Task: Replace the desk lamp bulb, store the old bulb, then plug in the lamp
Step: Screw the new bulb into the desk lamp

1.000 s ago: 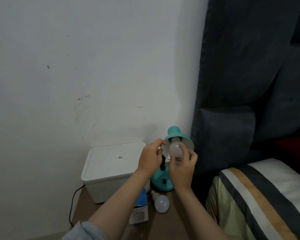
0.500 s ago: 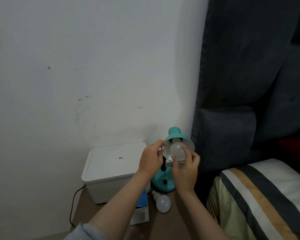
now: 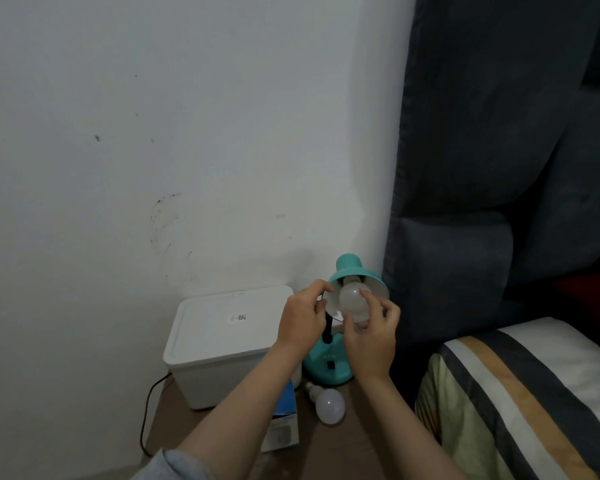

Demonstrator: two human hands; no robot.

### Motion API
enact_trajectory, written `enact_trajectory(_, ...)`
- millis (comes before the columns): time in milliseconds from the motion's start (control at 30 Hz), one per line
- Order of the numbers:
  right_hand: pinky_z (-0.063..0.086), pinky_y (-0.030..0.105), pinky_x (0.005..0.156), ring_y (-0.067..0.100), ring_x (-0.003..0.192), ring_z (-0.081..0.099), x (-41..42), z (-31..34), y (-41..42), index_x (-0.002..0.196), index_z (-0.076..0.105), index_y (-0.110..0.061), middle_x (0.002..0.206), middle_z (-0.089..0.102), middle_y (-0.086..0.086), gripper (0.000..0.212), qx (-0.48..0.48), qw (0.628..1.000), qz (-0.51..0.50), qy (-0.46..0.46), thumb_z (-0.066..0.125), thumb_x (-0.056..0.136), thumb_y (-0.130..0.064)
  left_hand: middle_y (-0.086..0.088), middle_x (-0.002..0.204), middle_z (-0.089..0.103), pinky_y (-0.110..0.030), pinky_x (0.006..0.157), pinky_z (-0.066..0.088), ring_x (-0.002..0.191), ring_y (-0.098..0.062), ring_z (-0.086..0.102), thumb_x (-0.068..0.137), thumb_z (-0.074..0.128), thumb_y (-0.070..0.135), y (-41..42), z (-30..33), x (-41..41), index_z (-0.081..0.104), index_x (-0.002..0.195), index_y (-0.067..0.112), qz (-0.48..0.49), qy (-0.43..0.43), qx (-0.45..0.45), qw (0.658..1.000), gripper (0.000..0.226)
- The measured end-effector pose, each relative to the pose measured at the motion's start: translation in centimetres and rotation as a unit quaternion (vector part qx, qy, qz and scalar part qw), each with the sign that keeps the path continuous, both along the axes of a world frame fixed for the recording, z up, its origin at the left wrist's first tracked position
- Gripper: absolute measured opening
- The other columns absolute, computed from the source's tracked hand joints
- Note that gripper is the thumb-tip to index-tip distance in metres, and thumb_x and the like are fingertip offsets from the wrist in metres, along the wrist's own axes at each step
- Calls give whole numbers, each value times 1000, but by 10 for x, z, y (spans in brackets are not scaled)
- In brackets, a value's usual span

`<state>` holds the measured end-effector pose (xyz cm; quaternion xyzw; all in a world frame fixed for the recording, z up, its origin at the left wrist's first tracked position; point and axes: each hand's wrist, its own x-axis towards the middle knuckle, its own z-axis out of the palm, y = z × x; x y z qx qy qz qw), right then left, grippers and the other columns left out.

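The left hand (image 3: 300,315) pinches the rim of the teal lamp shade (image 3: 355,277). The right hand (image 3: 371,336) has its fingers (image 3: 366,296) wrapped around the bulb (image 3: 352,301) in the shade. A second bulb (image 3: 329,405) lies loose on the table (image 3: 343,441).

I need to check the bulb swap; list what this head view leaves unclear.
- Socket and base of the bulb in the lamp: hidden inside the shade.
- Label on the white box: too small.
- Blue carton: covered by the left hand forearm.
- Cord plug: out of sight.
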<state>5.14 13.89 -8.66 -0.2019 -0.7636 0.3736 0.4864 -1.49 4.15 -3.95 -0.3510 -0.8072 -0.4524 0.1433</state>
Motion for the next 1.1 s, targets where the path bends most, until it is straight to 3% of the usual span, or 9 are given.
enact_trajectory(200,40,22,62,19,91,55,0,8,-1,115,46,-10,112,48,6,57,-80,997,-24,-2,75,75,-39,-9,73,64,-31,54,46,43,-8,43,83,52,-2,0,-3,-1,59,97,21,0,0,3,1000,28)
enact_trajectory(400,58,32,60,15,79,54,-4,-3,-2,122,51,-15,112,43,10,49,10,1000,-18,11,74,78,-15,-2,59,55,-26,53,43,43,-9,43,84,52,-2,0,-1,1,59,97,20,0,-6,6,1000,26)
enact_trajectory(500,51,28,61,17,83,57,-3,4,-1,119,50,-14,111,46,8,49,-37,999,-17,21,74,78,-28,8,56,48,-26,53,43,44,-8,44,84,51,-2,-1,0,2,59,97,20,1,-1,1,1000,26)
enact_trajectory(600,51,30,62,21,87,56,-5,7,-1,114,49,-8,110,46,11,53,-51,998,-35,24,75,76,-35,0,63,59,-31,57,46,48,-11,49,84,51,-1,0,0,2,59,97,21,4,2,1,1000,27)
enact_trajectory(667,54,27,66,17,87,53,-7,3,-2,115,48,-5,112,41,12,55,-42,997,-33,48,77,75,-29,-6,71,64,-31,57,46,50,-14,52,83,51,-1,1,-1,2,59,97,22,3,2,3,1000,27)
enact_trajectory(800,48,19,80,12,95,48,-9,-7,-4,121,53,-11,119,39,14,51,3,998,6,59,74,75,-5,10,55,49,-34,58,48,45,-6,43,83,53,-2,0,0,3,60,96,20,4,1,8,1000,26)
enact_trajectory(900,54,24,70,19,86,56,-9,-4,-3,119,54,-15,113,42,7,45,-30,997,3,65,73,78,-13,0,63,58,-37,59,50,45,-8,44,83,52,-1,0,0,3,59,96,21,6,1,6,1000,27)
enact_trajectory(967,49,17,65,15,86,54,-8,2,-4,116,50,-12,112,45,7,47,-78,995,-6,61,75,78,-23,4,59,54,-36,58,50,44,-8,43,83,51,-2,0,1,4,59,95,22,5,5,5,1000,27)
enact_trajectory(1100,50,20,71,8,88,48,-11,3,-7,115,50,-8,116,40,13,47,-47,995,-19,85,75,77,-20,12,51,42,-35,60,51,47,-6,46,83,52,-2,1,1,4,60,96,19,0,11,6,1000,26)
